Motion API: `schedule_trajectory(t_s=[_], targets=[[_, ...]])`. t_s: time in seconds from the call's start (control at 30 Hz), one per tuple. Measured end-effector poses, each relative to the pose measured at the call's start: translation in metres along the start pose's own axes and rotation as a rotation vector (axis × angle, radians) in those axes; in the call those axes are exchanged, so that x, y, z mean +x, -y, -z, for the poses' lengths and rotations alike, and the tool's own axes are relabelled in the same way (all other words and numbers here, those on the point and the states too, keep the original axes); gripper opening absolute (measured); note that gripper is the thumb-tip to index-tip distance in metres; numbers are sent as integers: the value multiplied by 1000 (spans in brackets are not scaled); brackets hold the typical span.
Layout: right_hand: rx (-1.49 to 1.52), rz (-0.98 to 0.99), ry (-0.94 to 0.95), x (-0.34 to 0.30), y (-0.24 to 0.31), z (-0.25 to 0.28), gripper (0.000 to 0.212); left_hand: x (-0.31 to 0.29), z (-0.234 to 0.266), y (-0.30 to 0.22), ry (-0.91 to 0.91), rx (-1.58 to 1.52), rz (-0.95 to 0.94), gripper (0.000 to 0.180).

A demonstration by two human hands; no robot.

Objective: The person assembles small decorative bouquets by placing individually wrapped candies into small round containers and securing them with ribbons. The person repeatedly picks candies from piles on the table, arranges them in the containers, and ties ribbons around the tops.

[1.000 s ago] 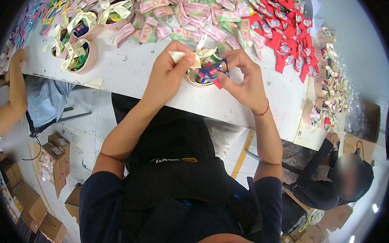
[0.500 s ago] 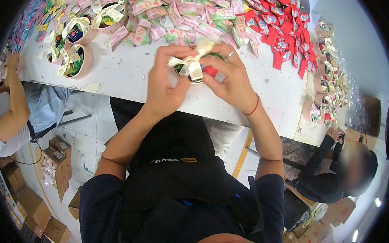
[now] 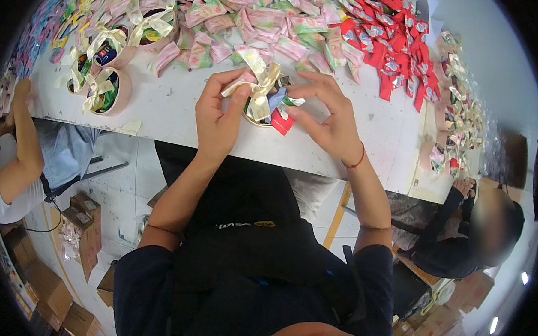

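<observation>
A small round pink box (image 3: 260, 122) with wrapped sweets stands on the white table before me, partly hidden by my hands. Its cream satin bow (image 3: 260, 95) lies across the top. The thumb and fingers of my left hand (image 3: 218, 121) pinch the bow at its left side. On the other side my right hand (image 3: 332, 120) has thumb and fingers closed around the end of a wrapped sweet (image 3: 291, 102) with silver and green on it. A red packet (image 3: 281, 123) sticks out over the box's near rim, under my right thumb.
Several filled pink boxes (image 3: 117, 94) with bows stand at the left. Pink-green packets (image 3: 263, 20) and red packets (image 3: 400, 50) are heaped at the back. More boxes (image 3: 457, 125) line the right end. One person (image 3: 10, 175) sits left, another (image 3: 458, 242) right.
The bow has shifted left and is tilted up, with my left hand pinching it. Blue and red wrappers now show at the box's right side, where my right fingers have moved.
</observation>
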State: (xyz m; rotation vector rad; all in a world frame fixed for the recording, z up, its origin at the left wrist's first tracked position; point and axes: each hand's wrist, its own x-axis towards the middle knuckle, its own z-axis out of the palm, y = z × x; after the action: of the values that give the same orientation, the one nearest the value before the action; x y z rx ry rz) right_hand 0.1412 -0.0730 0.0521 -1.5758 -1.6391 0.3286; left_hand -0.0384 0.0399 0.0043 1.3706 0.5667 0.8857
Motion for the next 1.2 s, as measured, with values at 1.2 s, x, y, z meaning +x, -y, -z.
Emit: schedule_trajectory(t_s=[1.2], targets=[[257, -271, -217, -20, 12, -12, 37, 9, -16, -13, 257, 284, -31, 79]])
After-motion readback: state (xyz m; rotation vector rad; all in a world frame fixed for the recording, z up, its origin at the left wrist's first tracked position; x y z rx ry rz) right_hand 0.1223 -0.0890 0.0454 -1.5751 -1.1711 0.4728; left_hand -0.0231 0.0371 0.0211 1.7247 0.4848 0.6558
